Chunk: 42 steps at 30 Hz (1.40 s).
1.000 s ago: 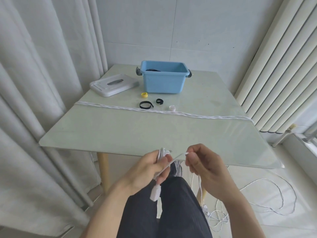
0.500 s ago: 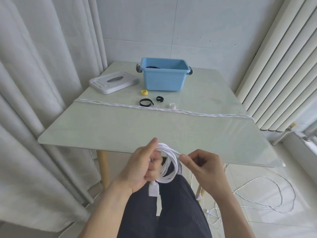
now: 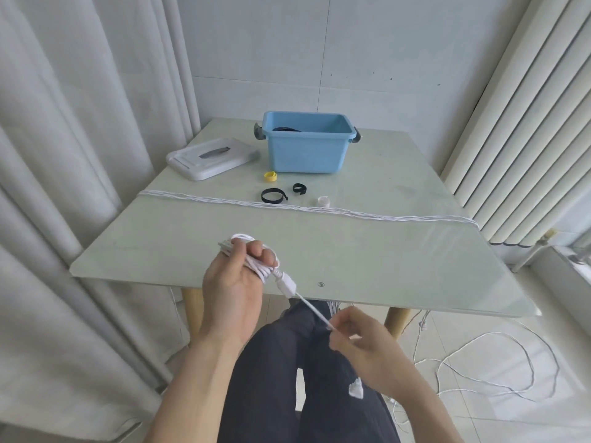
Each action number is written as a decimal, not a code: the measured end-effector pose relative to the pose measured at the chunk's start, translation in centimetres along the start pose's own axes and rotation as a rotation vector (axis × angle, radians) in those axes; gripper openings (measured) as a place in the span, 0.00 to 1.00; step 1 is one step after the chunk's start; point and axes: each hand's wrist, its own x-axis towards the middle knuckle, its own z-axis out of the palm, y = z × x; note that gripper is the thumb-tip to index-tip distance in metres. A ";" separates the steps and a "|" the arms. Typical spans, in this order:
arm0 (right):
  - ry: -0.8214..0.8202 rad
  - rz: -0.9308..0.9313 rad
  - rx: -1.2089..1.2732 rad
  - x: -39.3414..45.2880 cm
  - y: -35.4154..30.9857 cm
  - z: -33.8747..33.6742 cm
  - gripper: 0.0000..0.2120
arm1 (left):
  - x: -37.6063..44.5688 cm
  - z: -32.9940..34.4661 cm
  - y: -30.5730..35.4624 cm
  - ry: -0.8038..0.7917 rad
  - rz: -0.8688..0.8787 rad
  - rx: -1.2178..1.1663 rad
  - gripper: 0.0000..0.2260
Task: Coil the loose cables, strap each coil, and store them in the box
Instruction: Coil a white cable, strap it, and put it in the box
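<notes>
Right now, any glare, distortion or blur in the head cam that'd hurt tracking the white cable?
Head view: wide-angle bowing bends the curtains and the blind slats; window glare washes the glass table on the right; the white cable, taut between the left hand and right hand, reads poorly against the pale table and floor; hands sharp, no notable blur.

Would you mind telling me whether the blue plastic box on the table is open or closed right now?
Open. The blue plastic box has no cover on it, its inside shows with something dark in it, and the white plastic lid lies flat on the table beside it.
</notes>
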 end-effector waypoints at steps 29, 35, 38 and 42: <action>0.465 -0.257 0.189 0.9 -4.5 -2.1 0.12 | -3.1 1.8 -0.9 -0.398 -0.511 0.341 0.26; 0.329 -0.228 0.231 0.1 -3.3 -1.6 0.14 | -2.4 1.9 -1.0 -0.017 -0.467 -0.110 0.21; 0.226 -0.186 0.222 0.2 -2.7 -1.3 0.05 | -2.0 1.5 -0.8 0.013 -0.447 -0.199 0.22; 0.226 -0.101 0.290 0.2 -2.4 -0.4 0.02 | -1.5 0.9 -0.7 0.056 -0.380 -0.381 0.22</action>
